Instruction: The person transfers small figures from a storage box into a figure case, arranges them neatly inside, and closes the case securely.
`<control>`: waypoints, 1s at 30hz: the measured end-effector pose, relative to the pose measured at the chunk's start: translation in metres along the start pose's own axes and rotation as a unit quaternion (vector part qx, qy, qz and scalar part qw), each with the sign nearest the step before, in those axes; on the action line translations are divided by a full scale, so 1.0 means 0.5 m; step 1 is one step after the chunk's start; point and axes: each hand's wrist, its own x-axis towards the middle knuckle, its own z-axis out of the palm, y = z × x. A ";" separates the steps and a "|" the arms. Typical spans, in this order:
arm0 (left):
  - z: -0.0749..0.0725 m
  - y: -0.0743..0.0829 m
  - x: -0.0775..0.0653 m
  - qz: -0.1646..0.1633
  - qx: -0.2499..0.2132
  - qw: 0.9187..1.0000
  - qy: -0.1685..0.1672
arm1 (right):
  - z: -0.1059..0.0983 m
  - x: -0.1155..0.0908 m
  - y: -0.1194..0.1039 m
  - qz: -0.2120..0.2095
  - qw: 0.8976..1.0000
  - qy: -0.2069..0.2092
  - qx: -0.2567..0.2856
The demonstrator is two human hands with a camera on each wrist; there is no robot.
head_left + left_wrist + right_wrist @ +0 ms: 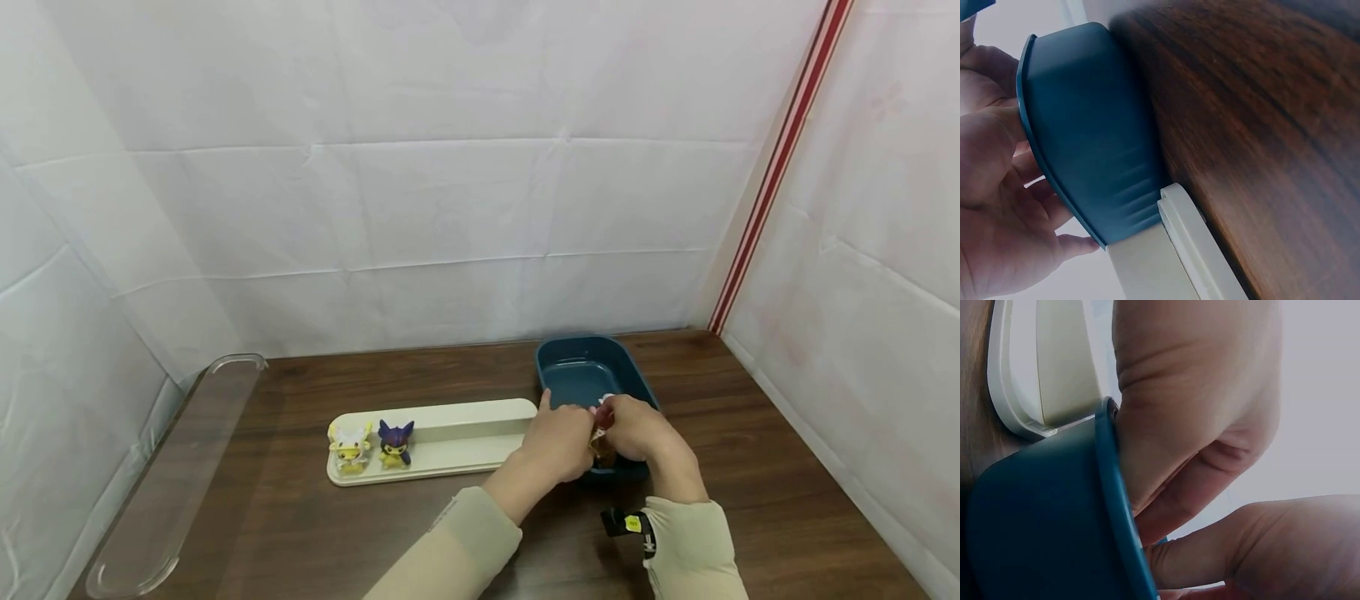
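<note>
Both hands reach into a deep blue bin (585, 375). My left hand (558, 437) comes over the bin's left rim, its little finger stretched out by the rim (1034, 140) in the left wrist view. Inside the bin, my right hand (637, 427) bends down with thumb and fingers around a small reddish-brown figurine (603, 451). The bin wall hides its fingertips in the right wrist view. The left fingertips lie close beside the figurine; I cannot tell whether they grip it. Left of the bin, a cream tray (465, 450) carries a white-and-yellow figurine (350, 448) and a purple-eared figurine (395, 443).
A clear plastic cover (180, 475) lies along the table's left side. The tray's right end sits against the bin. White sheeting (420, 208) hangs behind and at both sides of the dark wooden table (300, 525).
</note>
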 end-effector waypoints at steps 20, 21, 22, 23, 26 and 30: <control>0.004 -0.002 0.003 0.005 -0.027 1.000 0.008 | -0.001 0.004 0.011 -0.016 1.000 -0.005 0.017; 0.004 -0.002 0.003 0.005 -0.029 1.000 0.010 | -0.001 0.004 0.012 -0.019 1.000 -0.004 0.017; 0.005 -0.003 0.002 0.005 -0.030 0.999 0.013 | -0.001 0.005 0.012 -0.019 1.000 -0.004 0.018; 0.006 -0.004 0.003 0.005 -0.032 0.999 0.016 | -0.001 0.005 0.012 -0.020 1.000 -0.005 0.020; 0.007 -0.006 0.002 0.008 -0.033 0.999 0.022 | -0.001 0.005 0.012 -0.019 0.999 -0.007 0.025; 0.008 -0.008 0.001 0.014 -0.036 0.999 0.029 | -0.004 0.002 0.010 -0.023 0.999 -0.006 0.031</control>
